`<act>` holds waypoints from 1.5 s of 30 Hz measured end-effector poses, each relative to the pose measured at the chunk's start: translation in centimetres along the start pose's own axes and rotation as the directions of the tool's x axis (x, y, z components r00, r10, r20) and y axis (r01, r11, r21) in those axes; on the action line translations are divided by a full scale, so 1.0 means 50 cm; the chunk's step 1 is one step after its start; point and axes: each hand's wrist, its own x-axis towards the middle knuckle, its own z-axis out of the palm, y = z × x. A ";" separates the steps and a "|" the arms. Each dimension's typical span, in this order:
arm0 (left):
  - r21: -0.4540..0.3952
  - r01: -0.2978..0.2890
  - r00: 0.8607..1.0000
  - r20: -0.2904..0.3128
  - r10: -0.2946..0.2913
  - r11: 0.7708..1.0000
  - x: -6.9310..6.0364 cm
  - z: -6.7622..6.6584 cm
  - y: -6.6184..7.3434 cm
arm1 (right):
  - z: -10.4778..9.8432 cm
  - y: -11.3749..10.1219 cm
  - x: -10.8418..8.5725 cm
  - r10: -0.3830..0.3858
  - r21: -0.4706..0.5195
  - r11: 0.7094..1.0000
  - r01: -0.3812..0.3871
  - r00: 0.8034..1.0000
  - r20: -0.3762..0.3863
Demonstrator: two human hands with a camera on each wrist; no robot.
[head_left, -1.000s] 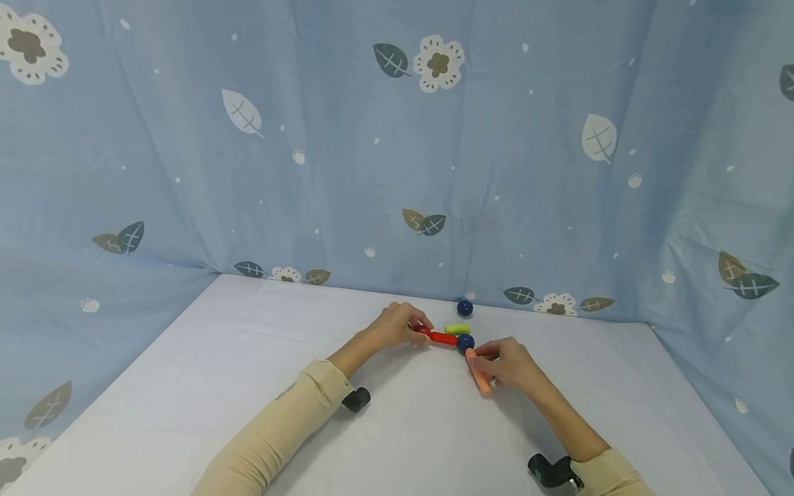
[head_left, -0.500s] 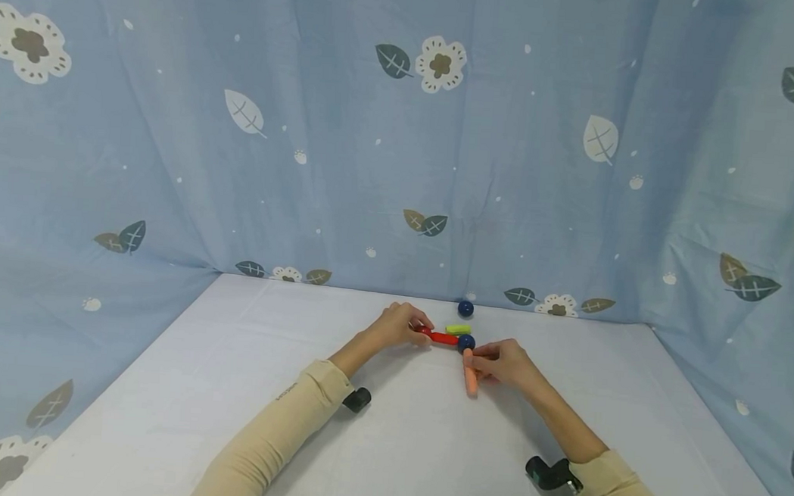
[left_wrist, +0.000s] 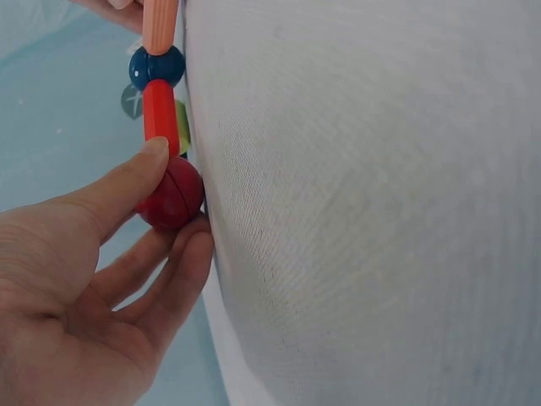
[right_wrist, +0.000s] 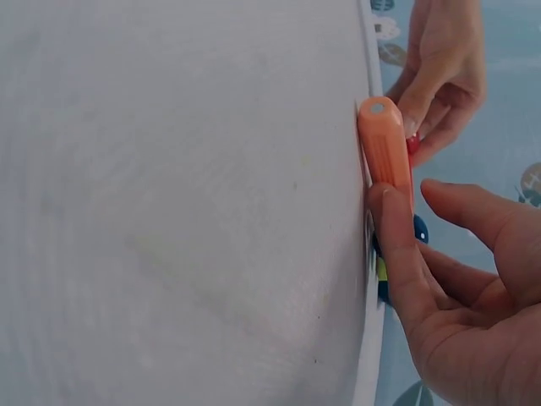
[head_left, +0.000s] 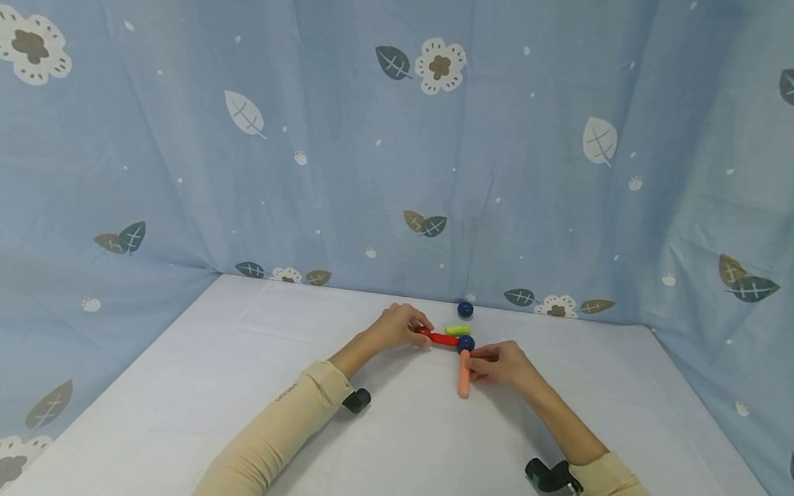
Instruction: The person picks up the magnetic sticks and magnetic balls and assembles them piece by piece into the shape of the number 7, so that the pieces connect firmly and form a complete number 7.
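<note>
My left hand (head_left: pixel 394 327) pinches a red ball (left_wrist: pixel 176 196) between thumb and fingertips. From that ball a red rod (head_left: pixel 444 340) runs right to a dark blue ball (head_left: pixel 466 345). An orange rod (head_left: pixel 464 377) extends from the blue ball towards the front, its near end showing a small round metallic spot. Beside it on the right, my right hand (head_left: pixel 507 363) touches the orange rod with a fingertip; in the right wrist view its thumb stands slightly apart from the rod. Part of the red ball is hidden by my left fingers.
A short lime-green rod (head_left: pixel 458 330) lies just behind the red rod. Farther back, a second dark blue ball (head_left: pixel 464 309) rests near the rear edge of the white table (head_left: pixel 385 444). A blue patterned curtain (head_left: pixel 348 161) hangs behind and at both sides.
The orange rod's near end has swung left about the blue ball, from slanting right to pointing almost straight to the front. My right fingers shifted slightly with it; my left hand stayed put.
</note>
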 end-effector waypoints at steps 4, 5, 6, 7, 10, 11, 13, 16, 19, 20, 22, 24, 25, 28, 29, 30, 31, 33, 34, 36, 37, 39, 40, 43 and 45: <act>0.000 0.010 1.000 0.000 -0.010 1.000 0.001 0.000 0.000 | 0.001 0.000 0.003 -0.005 0.029 1.000 0.004 1.000 0.008; 0.001 0.013 1.000 -0.001 -0.013 1.000 0.002 0.000 -0.001 | 0.001 -0.001 0.004 -0.001 0.038 0.999 0.001 1.000 0.007; 0.002 0.015 1.000 0.000 -0.015 1.000 0.002 0.000 -0.001 | 0.001 -0.001 0.004 -0.001 0.043 0.999 0.000 1.000 0.005; 0.004 0.017 1.000 -0.001 -0.017 1.000 0.003 0.000 -0.001 | 0.001 -0.002 0.005 0.003 0.052 0.999 -0.003 1.000 0.004; 0.011 0.017 1.000 -0.001 -0.017 1.000 0.005 0.001 -0.002 | 0.002 -0.003 0.006 0.007 0.066 0.998 -0.008 1.000 0.008; 0.011 0.016 1.000 -0.001 -0.016 1.000 0.005 0.001 -0.002 | 0.002 -0.004 0.005 0.006 0.064 0.998 -0.006 1.000 0.011; 0.011 0.014 1.000 -0.001 -0.014 1.000 0.005 0.001 -0.001 | 0.001 -0.003 0.005 0.001 0.055 0.998 -0.001 1.000 0.016; 0.006 0.008 1.000 -0.005 -0.008 1.000 0.005 0.001 -0.002 | 0.001 -0.003 0.002 -0.012 0.025 1.000 0.012 1.000 0.004; 0.010 0.007 1.000 -0.005 -0.007 1.000 0.003 0.004 -0.004 | 0.001 0.001 0.000 -0.030 0.013 0.999 0.030 1.000 0.006; 0.014 0.008 1.000 -0.004 -0.008 1.000 0.003 0.005 -0.005 | 0.001 0.002 0.000 -0.032 0.013 0.999 0.032 0.999 0.006; 0.016 0.013 1.000 -0.003 -0.013 1.000 0.000 0.007 -0.006 | 0.002 0.005 0.000 -0.038 0.001 0.999 0.038 0.999 0.016; 0.014 0.017 1.000 -0.002 -0.017 1.000 -0.001 0.009 -0.007 | 0.003 0.006 0.001 -0.029 -0.009 1.000 0.029 0.999 0.022; 0.013 0.017 1.000 -0.004 -0.016 1.000 -0.002 0.009 -0.007 | 0.002 0.006 0.001 -0.030 -0.023 0.999 0.030 0.999 0.026; -0.001 0.012 1.000 -0.011 -0.012 1.000 -0.003 0.009 -0.006 | -0.003 0.002 0.001 -0.035 -0.063 0.997 0.038 0.999 0.041; -0.002 0.011 1.000 -0.013 -0.011 1.000 -0.002 0.009 -0.006 | -0.005 0.001 0.001 -0.037 -0.079 0.996 0.040 0.998 0.042; -0.003 0.012 1.000 -0.015 -0.012 1.000 -0.002 0.008 -0.005 | -0.007 0.000 0.002 -0.044 -0.101 0.994 0.049 0.998 0.047; -0.003 0.013 1.000 -0.015 -0.013 1.000 -0.002 0.008 -0.005 | -0.009 -0.001 0.002 -0.050 -0.117 0.992 0.056 0.997 0.053; -0.003 0.019 1.000 -0.015 -0.019 1.000 -0.002 0.008 -0.004 | -0.012 -0.003 0.003 -0.049 -0.135 0.989 0.056 0.997 0.053; -0.005 0.022 1.000 -0.015 -0.022 1.000 -0.001 0.008 -0.004 | -0.014 -0.005 0.003 -0.049 -0.145 0.988 0.056 0.997 0.053; -0.007 0.028 1.000 -0.014 -0.028 1.000 -0.001 0.008 -0.003 | -0.017 -0.006 0.004 -0.053 -0.165 0.984 0.062 0.997 0.059; -0.005 0.027 1.000 -0.015 -0.027 1.000 0.000 0.008 -0.003 | -0.019 -0.008 0.005 -0.053 -0.167 0.984 0.061 0.997 0.057; -0.006 0.026 1.000 -0.016 -0.026 1.000 0.000 0.007 -0.002 | -0.024 -0.011 0.006 -0.058 -0.186 0.980 0.067 0.997 0.053; -0.007 0.023 1.000 -0.017 -0.023 1.000 0.001 0.006 -0.002 | -0.027 -0.013 0.006 -0.066 -0.198 0.977 0.075 0.997 0.050; -0.005 0.016 1.000 -0.018 -0.016 1.000 0.001 0.006 -0.002 | -0.036 -0.019 0.008 -0.109 -0.224 0.968 0.116 0.993 0.040; -0.007 0.014 1.000 -0.017 -0.014 1.000 0.000 0.006 -0.002 | -0.042 -0.023 0.009 -0.154 -0.243 0.957 0.159 0.987 0.041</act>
